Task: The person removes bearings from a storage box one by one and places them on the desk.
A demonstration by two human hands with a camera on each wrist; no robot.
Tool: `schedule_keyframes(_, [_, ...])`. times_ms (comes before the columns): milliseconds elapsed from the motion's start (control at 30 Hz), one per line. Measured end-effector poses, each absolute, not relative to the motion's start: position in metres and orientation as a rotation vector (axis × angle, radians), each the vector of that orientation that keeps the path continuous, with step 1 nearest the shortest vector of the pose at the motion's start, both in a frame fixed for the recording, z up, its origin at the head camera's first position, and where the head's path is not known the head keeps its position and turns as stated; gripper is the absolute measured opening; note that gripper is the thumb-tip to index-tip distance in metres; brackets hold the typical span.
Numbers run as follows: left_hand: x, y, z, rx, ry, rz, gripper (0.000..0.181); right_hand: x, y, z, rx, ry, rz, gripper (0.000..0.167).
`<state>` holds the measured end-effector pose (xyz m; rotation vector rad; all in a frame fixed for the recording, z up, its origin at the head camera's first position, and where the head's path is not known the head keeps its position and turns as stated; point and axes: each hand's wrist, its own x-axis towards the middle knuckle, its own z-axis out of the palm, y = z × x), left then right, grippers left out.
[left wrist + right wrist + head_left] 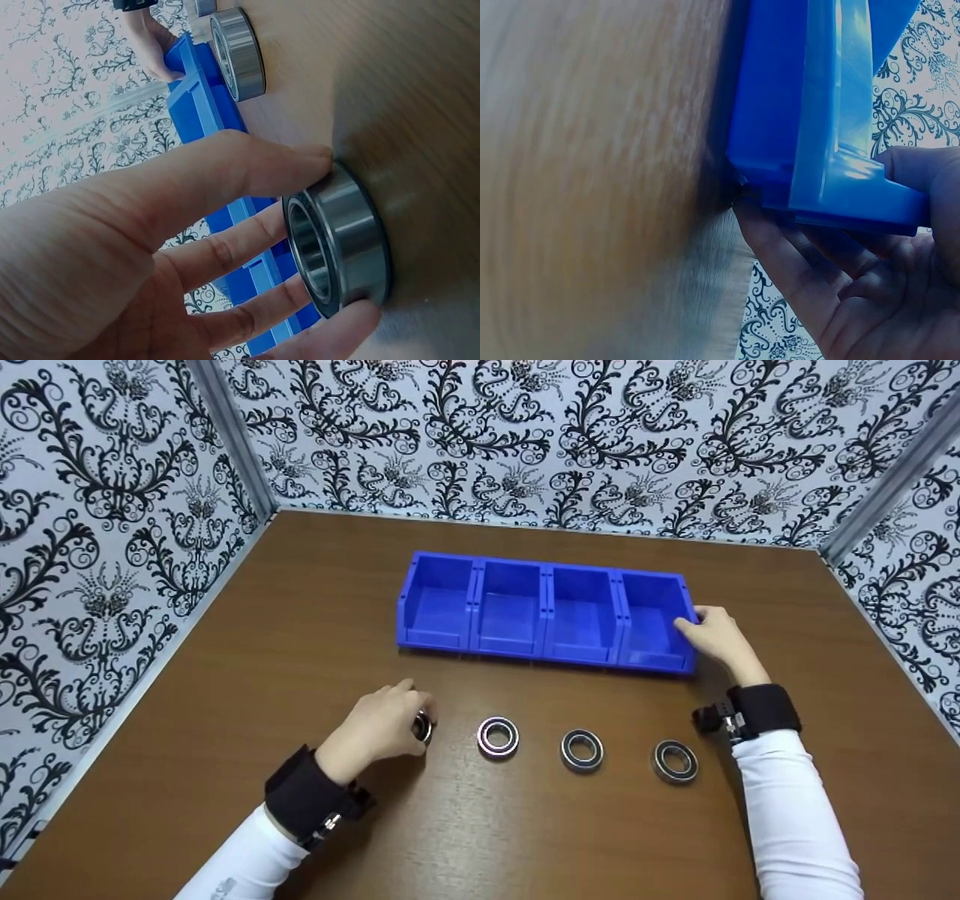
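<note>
My left hand (pixel 384 726) holds a metal ball bearing (pixel 349 236) at the table's left-centre. The left wrist view shows the thumb on one side of its rim and fingers on the other, with the ring close to the wood. A blue row of storage bins (pixel 506 646) stands beyond, with several compartments side by side. At its right end my right hand (pixel 721 639) grips the outer wall, thumb over the top edge and fingers along the outside, as the right wrist view shows. Both wrists wear black straps.
Three more bearings lie flat in a row to the right of the left hand: one near the middle (pixel 498 737), a second bearing (pixel 582 751) and a third bearing (pixel 675 762) by the right forearm. Patterned panels (pixel 510 450) border the brown table (pixel 315 607).
</note>
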<state>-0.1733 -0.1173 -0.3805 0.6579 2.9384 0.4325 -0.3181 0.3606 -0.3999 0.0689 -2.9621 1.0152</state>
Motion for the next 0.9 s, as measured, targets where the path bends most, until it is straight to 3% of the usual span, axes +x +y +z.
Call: schedule_keyframes(900, [-0.1744,-0.1199,-0.3835,0.668,2.932,0.433,0.032,-0.3166,0.3592,-0.3991,0.06,-2.961,1.002,0.045])
